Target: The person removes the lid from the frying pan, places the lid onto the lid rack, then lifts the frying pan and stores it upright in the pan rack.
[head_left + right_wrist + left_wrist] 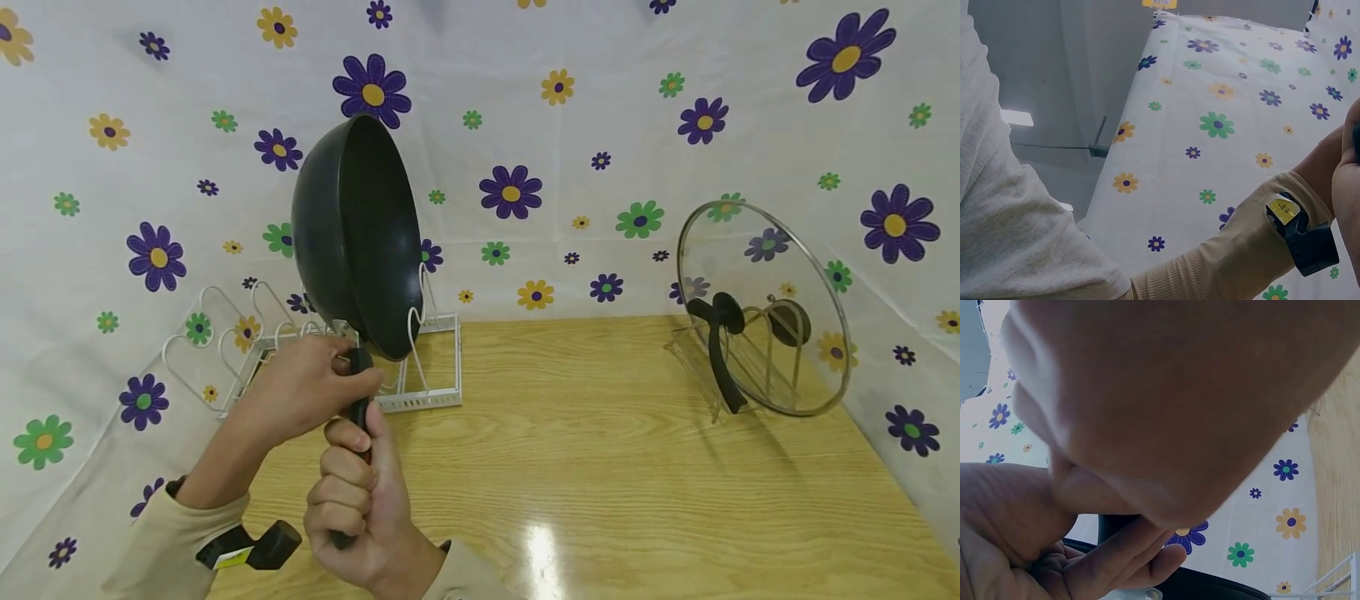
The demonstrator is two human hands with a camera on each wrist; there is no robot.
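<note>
A black wok stands tipped on its side at the white wire rack, its open face turned to the right and its handle pointing toward me. My left hand pinches the top of the black handle, close to the wok's body. Lower down, the fingers of my right hand wrap round the same handle, the thumb lying along it. Whether the rack bears any of the wok's weight, I cannot tell. Skin fills much of the left wrist view, with the wok's dark rim below.
At the right, a glass lid with a black knob and a curved black piece leans upright in a small wire stand. The wooden tabletop runs between both racks. Flower-patterned cloth hangs behind and at the sides.
</note>
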